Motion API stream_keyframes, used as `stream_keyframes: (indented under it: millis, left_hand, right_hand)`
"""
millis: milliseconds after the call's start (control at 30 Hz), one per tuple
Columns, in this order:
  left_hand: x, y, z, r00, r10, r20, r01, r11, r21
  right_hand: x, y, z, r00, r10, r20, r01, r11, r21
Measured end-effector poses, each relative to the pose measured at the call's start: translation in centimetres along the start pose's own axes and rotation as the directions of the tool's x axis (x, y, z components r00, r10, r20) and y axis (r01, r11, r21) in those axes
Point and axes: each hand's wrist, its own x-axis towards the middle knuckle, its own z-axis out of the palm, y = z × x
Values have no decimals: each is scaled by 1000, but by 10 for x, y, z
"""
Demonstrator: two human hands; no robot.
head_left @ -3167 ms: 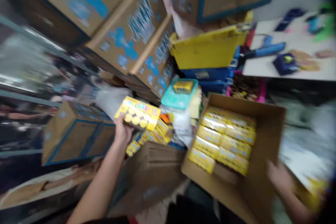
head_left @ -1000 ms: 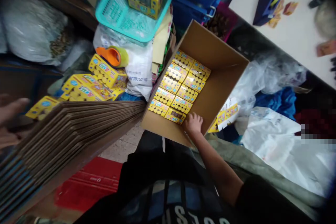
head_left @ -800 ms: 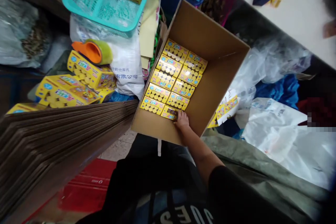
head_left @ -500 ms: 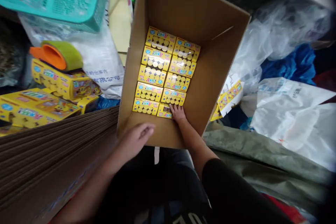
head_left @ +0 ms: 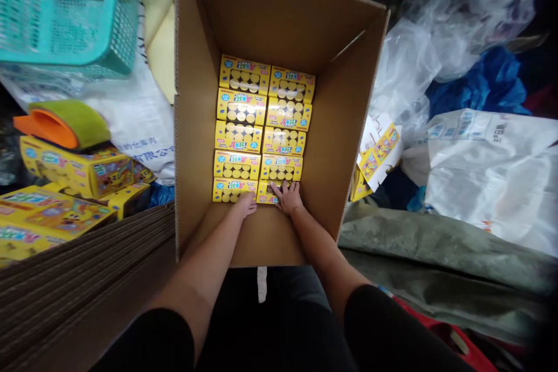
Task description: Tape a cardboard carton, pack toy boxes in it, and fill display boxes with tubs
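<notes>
An open cardboard carton [head_left: 198,128] stands in front of me, its bottom lined with two columns of small yellow packs [head_left: 242,107] showing round yellow pieces. Both my hands reach down inside it. My right hand [head_left: 286,196] lies flat, fingers spread, on the nearest yellow pack of the right column [head_left: 265,193]. My left hand [head_left: 245,204] touches the near edge of the nearest pack of the left column [head_left: 229,190], fingers curled against it; I cannot make out a grip.
A stack of flat cardboard sheets [head_left: 65,285] leans at lower left. More yellow boxes [head_left: 74,171], an orange and green roll [head_left: 61,122] and a teal basket [head_left: 65,17] lie left. White plastic bags [head_left: 488,168] and loose yellow packaging [head_left: 377,154] lie right.
My left hand has come from the flat cardboard sheets into the carton, beside the right hand. The view has swung down over the carton. The right hand stays on the nearest pack.
</notes>
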Motion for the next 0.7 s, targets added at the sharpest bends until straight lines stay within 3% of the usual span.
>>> stream_keyframes:
  millis: [167, 233, 300, 367, 467, 533, 600, 700]
  left_hand:
    - [2, 6, -1, 1000, 5, 28, -4, 999, -40]
    - [-3, 12, -4, 990, -12, 142, 20, 998, -59]
    - [-10, 15, -9, 951, -64, 302, 78, 996, -32]
    - [-19, 14, -15, 902, -72, 426, 71, 997, 19]
    - [-31, 7, -24, 878, 88, 470, -92, 996, -15]
    - [-35, 2, -27, 859, 198, 472, -180, 980, -84]
    - [-33, -1, -27, 833, 281, 476, -247, 960, -134]
    - [-21, -2, -22, 804, 395, 444, -375, 917, -137]
  right_hand:
    - [-18, -3, -27, 996, -85, 4, 85, 995, -60]
    - [-38, -3, -38, 994, -110, -17, 108, 990, -90]
    - [-62, -2, -49, 990, -123, -63, 117, 989, -92]
    - [-84, 1, -59, 986, -118, -120, 117, 993, -19]
    - [-100, 12, -76, 987, 1, -159, 32, 978, 205]
    - [-97, 23, -88, 995, 85, -60, -65, 957, 281]
    - [-85, 33, -97, 989, 107, 99, -128, 962, 242]
    - [-68, 42, -100, 978, 69, 199, -101, 983, 155]
